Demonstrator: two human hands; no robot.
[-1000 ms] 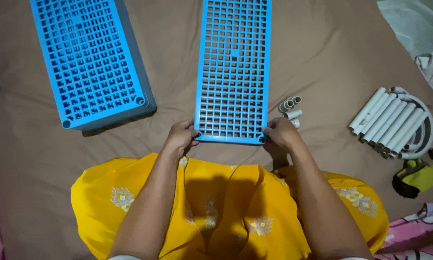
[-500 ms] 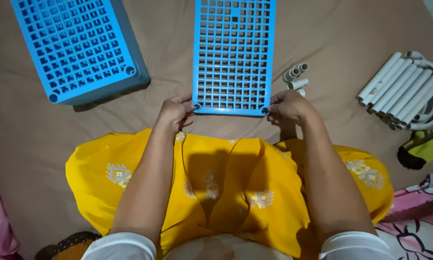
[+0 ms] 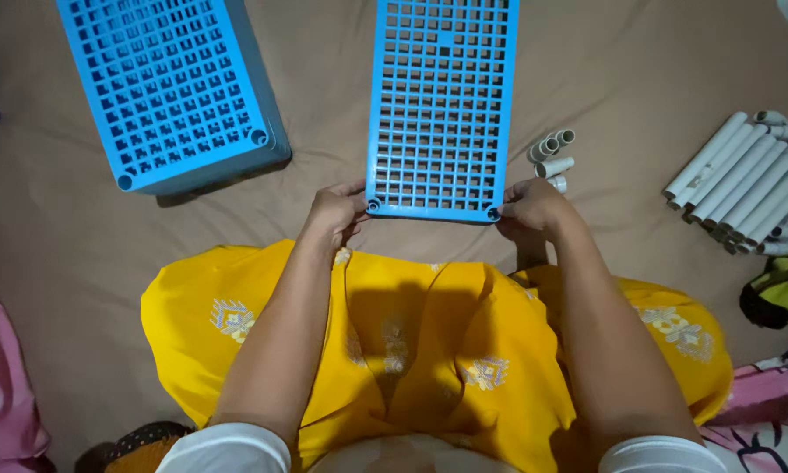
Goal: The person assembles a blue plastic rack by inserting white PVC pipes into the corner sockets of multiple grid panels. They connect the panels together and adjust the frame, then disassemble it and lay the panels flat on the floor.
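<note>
Blue plastic grid panel (image 3: 442,105) pinched at near corners by my left hand (image 3: 337,213) and right hand (image 3: 531,207); it may sag, sweeping short white tube pieces (image 3: 552,153) rightward.

We are in a home, most likely a bedroom: we sit on a bed (image 3: 79,263) spread with a creased brown sheet. Pink patterned bedding (image 3: 762,412) lies at its edges. Blue plastic grid shelves (image 3: 171,88) and white plastic tubes (image 3: 744,184) are laid out on it, unassembled household furniture parts.
</note>
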